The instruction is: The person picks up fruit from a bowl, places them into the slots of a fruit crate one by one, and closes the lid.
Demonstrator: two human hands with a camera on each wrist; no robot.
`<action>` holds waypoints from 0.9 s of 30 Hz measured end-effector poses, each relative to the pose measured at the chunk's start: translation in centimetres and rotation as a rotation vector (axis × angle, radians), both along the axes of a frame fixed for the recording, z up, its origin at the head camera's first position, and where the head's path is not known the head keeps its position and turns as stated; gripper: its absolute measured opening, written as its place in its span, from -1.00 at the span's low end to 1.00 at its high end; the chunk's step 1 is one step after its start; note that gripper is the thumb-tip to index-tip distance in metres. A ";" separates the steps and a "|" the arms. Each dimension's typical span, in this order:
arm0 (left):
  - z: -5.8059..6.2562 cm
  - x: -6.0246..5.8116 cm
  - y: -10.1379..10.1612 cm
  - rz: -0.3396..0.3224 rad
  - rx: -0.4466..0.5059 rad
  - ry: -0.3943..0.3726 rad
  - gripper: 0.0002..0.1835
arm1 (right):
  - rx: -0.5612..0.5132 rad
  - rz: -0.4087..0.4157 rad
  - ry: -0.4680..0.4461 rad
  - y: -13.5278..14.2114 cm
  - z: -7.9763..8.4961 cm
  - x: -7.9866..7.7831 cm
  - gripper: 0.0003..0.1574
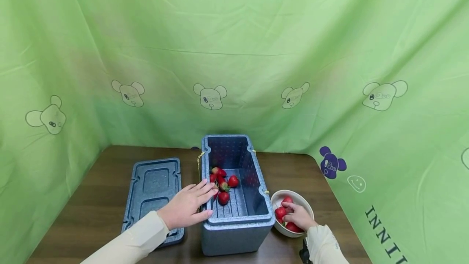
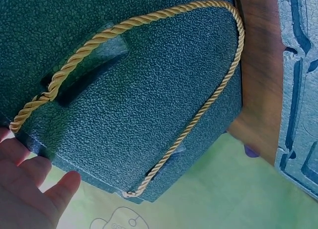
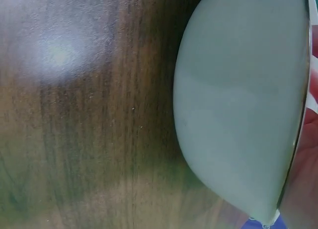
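Note:
A blue speckled foam box (image 1: 234, 237) stands lidless on the table, with several strawberries (image 1: 223, 198) lying on its ribbed floor toward the left. My left hand (image 1: 188, 206) rests on the box's left rim, its fingers stretched out over the edge. In the left wrist view those fingers (image 2: 62, 189) touch the rim near a gold cord handle (image 2: 198, 114). To the right of the box is a white bowl (image 1: 309, 207) holding several more strawberries (image 1: 280, 213). My right hand (image 1: 298, 217) reaches into the bowl, fingertips at the strawberries; whether they pinch one is hidden.
The blue box lid (image 1: 155, 182) lies flat on the wooden table (image 1: 106, 199), left of the box. Behind and around the table hangs a green printed cloth (image 1: 234, 52). The right wrist view shows mostly the bowl's outer wall (image 3: 238, 100) and the tabletop.

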State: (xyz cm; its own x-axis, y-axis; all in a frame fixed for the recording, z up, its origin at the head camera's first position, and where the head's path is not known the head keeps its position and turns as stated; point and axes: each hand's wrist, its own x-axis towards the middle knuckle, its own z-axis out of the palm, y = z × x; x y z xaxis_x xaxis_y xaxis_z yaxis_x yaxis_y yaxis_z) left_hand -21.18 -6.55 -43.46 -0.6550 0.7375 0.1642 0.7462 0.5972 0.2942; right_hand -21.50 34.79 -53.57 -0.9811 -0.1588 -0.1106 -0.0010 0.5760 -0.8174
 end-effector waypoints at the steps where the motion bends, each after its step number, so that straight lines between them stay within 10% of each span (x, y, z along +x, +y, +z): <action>1: 0.0 0.0 0.0 -0.001 0.002 0.005 -0.36 | 0.022 0.003 0.003 -0.1 0.0 -0.1 -0.34; 10: -0.4 0.0 -0.1 -0.011 0.017 0.044 -0.36 | 0.156 -0.116 0.015 -2.0 -0.8 -0.7 -0.37; 27: 0.0 0.0 0.0 -0.003 0.007 -0.015 -0.35 | 0.095 -0.082 0.075 -2.2 -1.7 -1.5 -0.54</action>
State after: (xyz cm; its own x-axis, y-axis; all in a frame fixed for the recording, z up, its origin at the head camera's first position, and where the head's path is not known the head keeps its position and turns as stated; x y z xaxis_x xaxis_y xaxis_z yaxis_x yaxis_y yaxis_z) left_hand -21.22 -6.57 -43.41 -0.6554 0.7382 0.1598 0.7433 0.5928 0.3099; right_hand -22.97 32.62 -55.32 -0.9964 -0.0701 -0.0469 -0.0101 0.6517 -0.7584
